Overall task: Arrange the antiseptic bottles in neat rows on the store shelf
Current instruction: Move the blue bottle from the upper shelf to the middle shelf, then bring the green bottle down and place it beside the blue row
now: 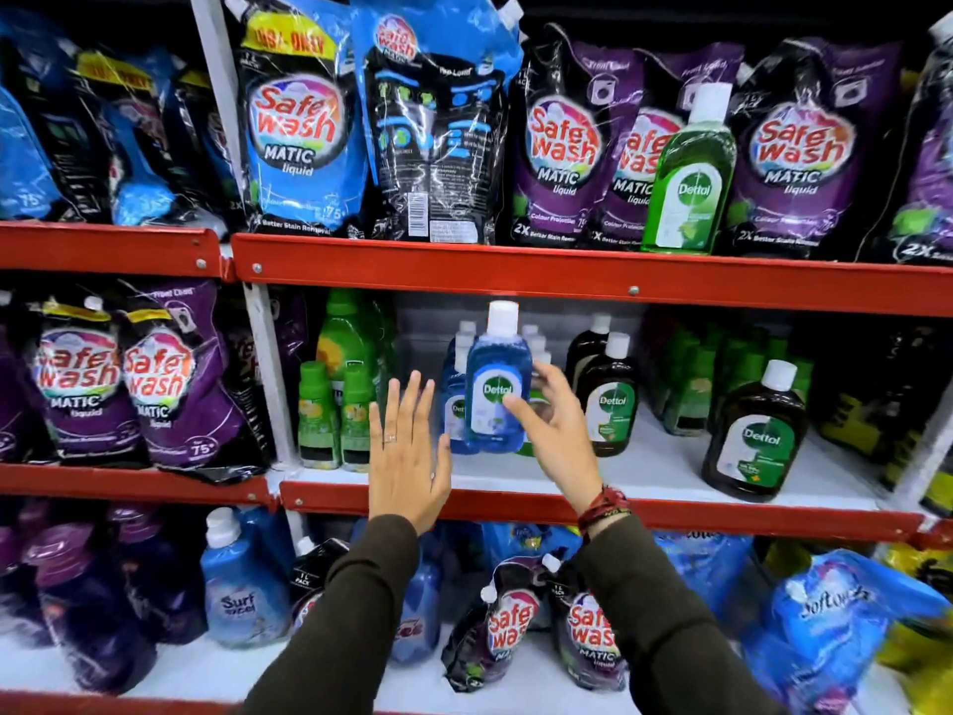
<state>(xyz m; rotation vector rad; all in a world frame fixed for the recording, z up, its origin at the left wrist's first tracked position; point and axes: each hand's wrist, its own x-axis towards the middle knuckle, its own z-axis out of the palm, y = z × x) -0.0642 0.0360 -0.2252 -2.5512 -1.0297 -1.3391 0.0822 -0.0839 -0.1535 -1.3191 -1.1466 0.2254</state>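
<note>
Red-edged store shelf (567, 273) is filling the view, its upper tier holding Safewash pouches (296, 121). At two o'clock a green Dettol bottle (688, 172) is standing among them. On the middle tier, brown Dettol bottles (755, 430) are sitting at three o'clock. At centre, the blue Dettol bottle (497, 384) is standing upright ahead of other blue ones. The left hand (407, 451) is hovering flat, fingers together, at its eight o'clock; the right hand (554, 430) is spread, thumb touching the label.
</note>
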